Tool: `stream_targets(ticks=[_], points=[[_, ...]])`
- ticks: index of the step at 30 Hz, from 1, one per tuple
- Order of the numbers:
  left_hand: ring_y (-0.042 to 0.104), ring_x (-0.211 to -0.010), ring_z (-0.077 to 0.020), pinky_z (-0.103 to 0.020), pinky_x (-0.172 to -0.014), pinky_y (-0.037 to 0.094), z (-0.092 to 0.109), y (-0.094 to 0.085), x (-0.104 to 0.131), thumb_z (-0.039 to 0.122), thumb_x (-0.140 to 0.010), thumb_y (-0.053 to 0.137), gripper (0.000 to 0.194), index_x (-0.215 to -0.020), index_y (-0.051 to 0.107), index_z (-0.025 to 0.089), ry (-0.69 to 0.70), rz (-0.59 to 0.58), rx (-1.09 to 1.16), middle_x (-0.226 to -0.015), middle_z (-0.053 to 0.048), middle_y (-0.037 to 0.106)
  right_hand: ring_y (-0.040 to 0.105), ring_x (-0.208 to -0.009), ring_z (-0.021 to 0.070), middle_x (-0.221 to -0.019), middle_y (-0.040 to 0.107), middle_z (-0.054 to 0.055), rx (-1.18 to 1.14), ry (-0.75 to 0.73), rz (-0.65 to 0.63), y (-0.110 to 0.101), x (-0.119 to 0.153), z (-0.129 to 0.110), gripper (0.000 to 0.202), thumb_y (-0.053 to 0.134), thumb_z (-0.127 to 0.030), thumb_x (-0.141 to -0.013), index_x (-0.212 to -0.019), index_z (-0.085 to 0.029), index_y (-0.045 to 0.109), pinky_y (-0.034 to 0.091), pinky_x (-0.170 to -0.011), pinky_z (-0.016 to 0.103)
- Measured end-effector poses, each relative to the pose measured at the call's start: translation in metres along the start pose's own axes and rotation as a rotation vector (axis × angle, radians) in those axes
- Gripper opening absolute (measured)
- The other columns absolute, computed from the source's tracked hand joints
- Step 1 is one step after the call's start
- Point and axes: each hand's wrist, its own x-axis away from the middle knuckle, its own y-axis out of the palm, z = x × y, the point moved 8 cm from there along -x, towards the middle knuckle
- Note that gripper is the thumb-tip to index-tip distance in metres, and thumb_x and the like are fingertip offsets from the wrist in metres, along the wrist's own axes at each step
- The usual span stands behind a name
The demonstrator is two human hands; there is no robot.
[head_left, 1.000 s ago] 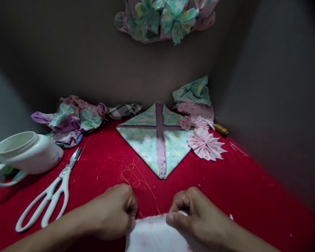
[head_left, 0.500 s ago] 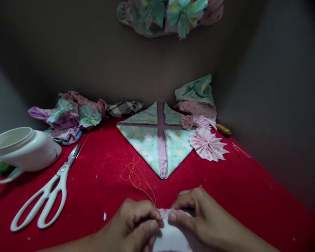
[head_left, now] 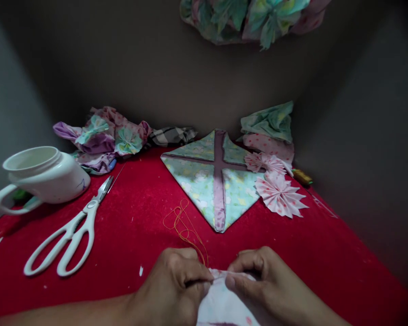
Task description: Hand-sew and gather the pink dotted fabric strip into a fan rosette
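Note:
At the bottom centre, my left hand pinches the top edge of a white fabric piece with pinkish spots. My right hand grips the same edge a little to the right, thumb on the near side. A loose orange thread runs from beside my left fingers onto the red cloth. Whether a needle is between my fingers cannot be seen. Beyond the hands lies a diamond-shaped green floral piece with a mauve cross. Pink dotted pleated rosettes rest at its right corner.
White scissors lie at the left, beside a white ceramic pot. Crumpled floral fabric and a checked cloth sit along the back wall. At the right are folded fabrics and a golden thread spool. Fabric flowers hang above.
The view has shifted, so most things appear farther right. My left thumb and fingers have closed nearer the fabric's top edge. Both hands still hold the fabric.

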Motion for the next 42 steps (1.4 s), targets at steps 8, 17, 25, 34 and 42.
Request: stream_targets(ticks=[8, 17, 25, 34, 42], points=[[0.051, -0.049, -0.0081, -0.016, -0.042, 0.03, -0.001, 0.002, -0.002, 0.006, -0.072, 0.048, 0.024, -0.062, 0.069, 0.011, -0.025, -0.045, -0.035, -0.053, -0.003, 0.054, 0.054, -0.059, 0.014, -0.062, 0.064, 0.004, 0.004, -0.01, 0.007, -0.001, 0.0, -0.002, 0.012, 0.059, -0.019, -0.068, -0.061, -0.013, 0.067, 0.037, -0.051, 0.022], [0.049, -0.049, -0.0085, -0.017, -0.043, 0.031, -0.005, 0.006, 0.001, 0.011, -0.076, 0.046, 0.026, -0.061, 0.067, 0.012, -0.045, -0.075, -0.042, -0.054, -0.002, 0.054, 0.055, -0.057, 0.0127, -0.061, 0.064, 0.003, 0.014, -0.022, 0.013, -0.001, 0.0, -0.003, 0.012, 0.059, -0.017, -0.068, -0.061, -0.014, 0.068, 0.037, -0.05, 0.021], [0.049, -0.048, -0.0082, -0.017, -0.043, 0.03, -0.002, 0.005, -0.001, 0.011, -0.076, 0.046, 0.026, -0.061, 0.067, 0.012, -0.037, -0.073, -0.051, -0.053, -0.002, 0.053, 0.057, -0.059, 0.0129, -0.063, 0.065, 0.003, 0.0, -0.013, 0.018, -0.001, 0.001, -0.005, 0.011, 0.06, -0.017, -0.068, -0.063, -0.014, 0.069, 0.039, -0.051, 0.02], [0.049, -0.047, -0.0074, -0.016, -0.041, 0.03, 0.001, 0.004, -0.001, 0.011, -0.076, 0.046, 0.027, -0.06, 0.067, 0.011, -0.028, -0.057, -0.075, -0.052, -0.002, 0.053, 0.056, -0.059, 0.0125, -0.062, 0.064, 0.003, 0.029, -0.047, 0.042, -0.003, 0.002, -0.009, 0.012, 0.06, -0.016, -0.068, -0.062, -0.014, 0.07, 0.039, -0.051, 0.02], [0.05, -0.048, -0.0085, -0.017, -0.042, 0.03, -0.003, 0.006, -0.002, 0.01, -0.075, 0.045, 0.028, -0.06, 0.068, 0.012, -0.073, -0.065, -0.073, -0.053, -0.002, 0.054, 0.056, -0.057, 0.0128, -0.06, 0.063, 0.003, 0.075, -0.114, 0.051, -0.002, 0.002, -0.013, 0.013, 0.061, -0.019, -0.07, -0.063, -0.016, 0.071, 0.038, -0.05, 0.02]])
